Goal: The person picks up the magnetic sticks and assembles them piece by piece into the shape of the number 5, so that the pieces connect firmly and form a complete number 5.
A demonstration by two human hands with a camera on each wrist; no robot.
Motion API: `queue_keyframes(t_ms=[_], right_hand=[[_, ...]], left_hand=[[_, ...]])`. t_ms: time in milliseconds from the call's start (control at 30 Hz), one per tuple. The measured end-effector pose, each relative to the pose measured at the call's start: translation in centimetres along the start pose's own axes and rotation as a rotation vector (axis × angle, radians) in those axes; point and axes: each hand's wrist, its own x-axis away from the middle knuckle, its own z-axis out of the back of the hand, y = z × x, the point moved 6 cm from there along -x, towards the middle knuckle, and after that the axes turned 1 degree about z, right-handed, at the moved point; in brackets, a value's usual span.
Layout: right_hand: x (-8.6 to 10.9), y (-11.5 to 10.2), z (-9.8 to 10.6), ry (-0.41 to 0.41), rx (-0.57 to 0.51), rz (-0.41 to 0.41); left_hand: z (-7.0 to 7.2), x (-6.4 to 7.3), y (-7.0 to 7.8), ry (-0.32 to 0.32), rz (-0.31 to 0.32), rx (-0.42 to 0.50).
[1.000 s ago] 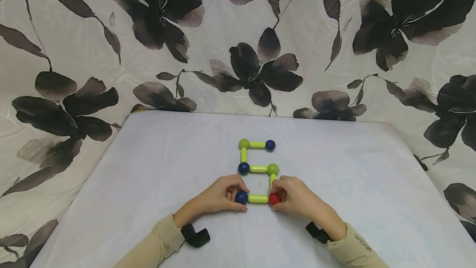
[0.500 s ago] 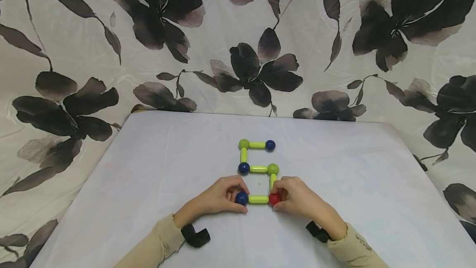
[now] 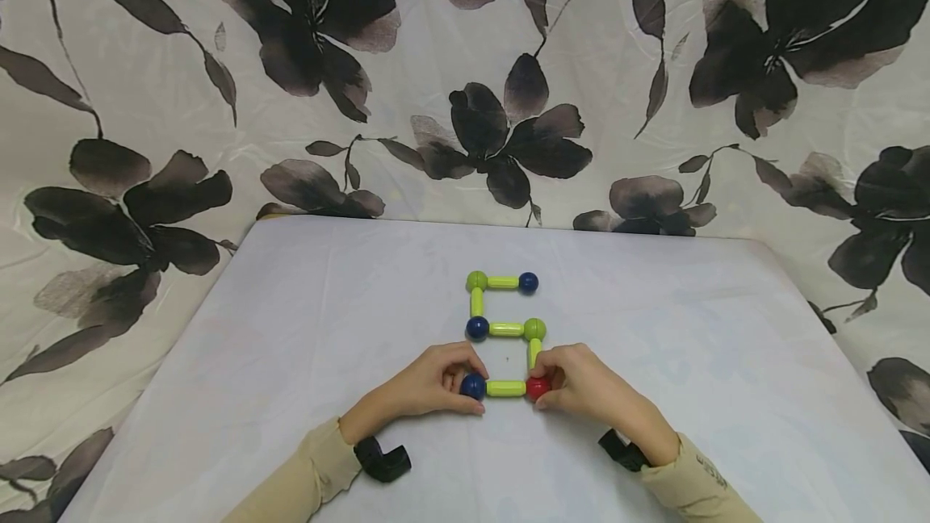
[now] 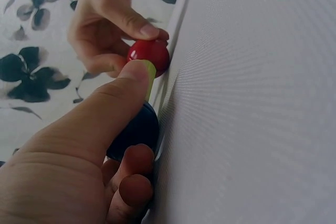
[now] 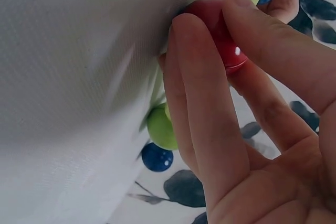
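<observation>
Balls and yellow-green rods lie joined on the white table in the shape of a 5. My left hand [image 3: 429,382] holds the blue ball [image 3: 473,387] at the near left end between thumb and fingers. At the near right corner my right hand [image 3: 584,382] grips the red ball [image 5: 220,30], its thumb and fingertips around it. A rod [image 3: 505,388] joins these two balls. From the red ball another rod [image 3: 534,352] runs up to a green ball [image 3: 534,329]. Farther back sit a blue ball [image 3: 477,328], a green ball [image 3: 476,281] and a blue end ball [image 3: 528,283].
The white table [image 3: 349,289] spreads around the shape. Behind it hangs a white cloth [image 3: 407,47] with dark printed flowers. A black strap [image 3: 383,460] is at the left wrist and another black strap [image 3: 622,450] at the right.
The joined shape has shifted very slightly to the right, with both hands keeping their hold on the near balls. Otherwise the arrangement looks the same.
</observation>
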Motion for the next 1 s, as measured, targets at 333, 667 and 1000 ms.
queue_keyframes(t_ms=[333,667,1000], right_hand=[[-0.04,0.29,-0.05,-0.020,-0.049,-0.012],[-0.21,0.32,-0.14,-0.014,-0.037,-0.016],[-0.21,0.37,-0.11,-0.016,-0.040,-0.020]], left_hand=[[0.00,0.01,0.29,-0.004,-0.003,0.005],[0.06,0.01,0.28,0.015,-0.013,-0.007],[-0.01,-0.05,0.14,-0.001,0.009,-0.006]])
